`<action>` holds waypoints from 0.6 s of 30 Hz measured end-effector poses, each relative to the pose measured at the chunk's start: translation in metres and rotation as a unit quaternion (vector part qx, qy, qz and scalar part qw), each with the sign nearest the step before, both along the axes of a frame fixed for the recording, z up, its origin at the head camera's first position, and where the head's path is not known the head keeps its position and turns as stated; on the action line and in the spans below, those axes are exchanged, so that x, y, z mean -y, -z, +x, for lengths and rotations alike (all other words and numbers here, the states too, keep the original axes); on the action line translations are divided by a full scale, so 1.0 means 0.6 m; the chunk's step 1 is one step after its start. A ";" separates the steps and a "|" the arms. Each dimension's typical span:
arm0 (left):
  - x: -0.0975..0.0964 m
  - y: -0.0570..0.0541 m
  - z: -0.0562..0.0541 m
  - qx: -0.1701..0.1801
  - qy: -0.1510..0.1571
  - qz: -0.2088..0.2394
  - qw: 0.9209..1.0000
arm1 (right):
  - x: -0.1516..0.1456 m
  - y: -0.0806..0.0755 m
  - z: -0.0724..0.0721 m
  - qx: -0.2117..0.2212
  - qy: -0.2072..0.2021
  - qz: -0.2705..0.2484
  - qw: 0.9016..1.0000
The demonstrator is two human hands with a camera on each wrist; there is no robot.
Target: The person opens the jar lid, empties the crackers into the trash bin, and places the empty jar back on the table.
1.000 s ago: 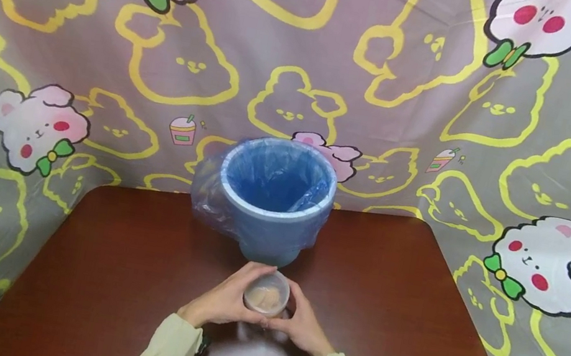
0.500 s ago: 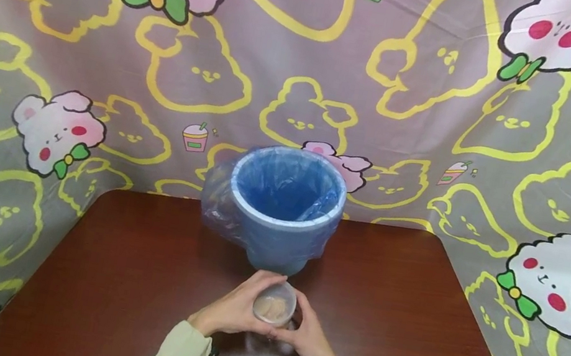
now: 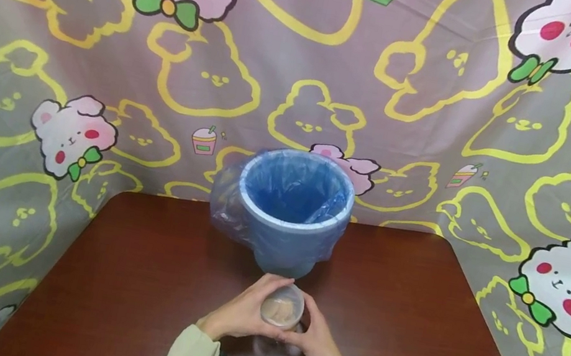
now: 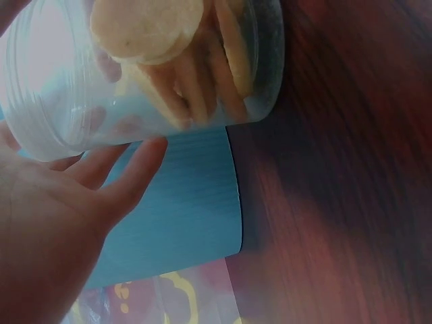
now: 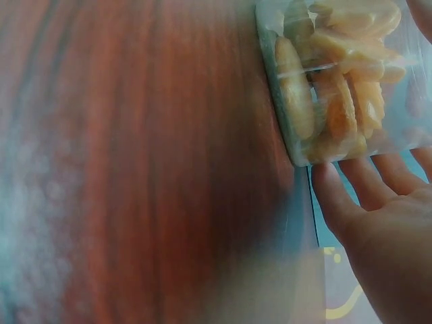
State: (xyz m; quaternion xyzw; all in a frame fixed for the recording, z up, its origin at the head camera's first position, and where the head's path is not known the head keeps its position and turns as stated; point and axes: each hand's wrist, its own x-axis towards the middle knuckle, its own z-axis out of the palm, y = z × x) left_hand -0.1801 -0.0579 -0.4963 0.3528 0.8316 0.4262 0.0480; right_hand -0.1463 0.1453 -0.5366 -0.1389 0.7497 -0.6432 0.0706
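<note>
Between both hands stands a clear plastic jar (image 3: 283, 307), in front of the blue bin (image 3: 287, 238). Several round, flat, pale-brown biscuits (image 4: 145, 27) lie jumbled towards its base. My left hand (image 3: 244, 311) holds the jar from the left, its fingers on the far side and its thumb on the near side. From the right, my right hand (image 3: 319, 339) grips it likewise, and the thumbs come together in front. In the right wrist view, fingertips touch the jar wall (image 5: 398, 145) near the base. Whether the base touches the table cannot be told.
A thin clear bag (image 3: 232, 204) lines the bin and bulges out on its left. The bin stands at the back of the dark red-brown table (image 3: 397, 323). A cartoon-printed cloth (image 3: 420, 119) hangs behind and at both sides.
The head view has shifted, so bin, jar and hands appear further right and slightly lower. Both hands keep their hold on the jar, which stays in front of the bin.
</note>
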 end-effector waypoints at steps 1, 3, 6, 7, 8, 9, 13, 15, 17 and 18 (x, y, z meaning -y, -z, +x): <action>0.001 0.001 0.000 -0.001 0.000 0.000 1.000 | 0.001 0.000 0.000 0.000 0.001 -0.001 1.000; 0.002 0.002 0.001 -0.001 -0.001 0.000 1.000 | 0.002 -0.001 0.001 -0.002 0.001 -0.001 1.000; 0.006 0.003 0.002 0.007 -0.005 -0.002 1.000 | 0.003 -0.001 0.001 -0.005 0.000 -0.004 1.000; 0.007 0.003 0.002 0.008 -0.006 -0.003 1.000 | 0.003 -0.001 0.002 -0.008 -0.002 -0.005 1.000; 0.009 0.002 0.003 0.008 -0.007 -0.003 1.000 | 0.004 -0.001 0.002 -0.008 -0.002 -0.005 1.000; 0.010 0.002 0.003 0.007 -0.007 -0.005 1.000 | 0.004 0.000 0.002 -0.007 -0.001 -0.007 1.000; 0.014 -0.001 0.005 0.006 -0.005 -0.009 1.000 | 0.005 0.001 0.004 -0.001 0.010 0.000 1.000; 0.016 -0.002 0.006 0.004 -0.005 -0.010 1.000 | 0.005 0.001 0.004 0.001 0.013 0.002 1.000; 0.018 -0.004 0.007 0.001 -0.007 -0.008 1.000 | 0.005 0.002 0.003 0.001 0.014 0.004 1.000; 0.019 -0.004 0.007 0.000 -0.008 -0.009 1.000 | 0.006 0.002 0.002 -0.001 0.012 0.004 1.000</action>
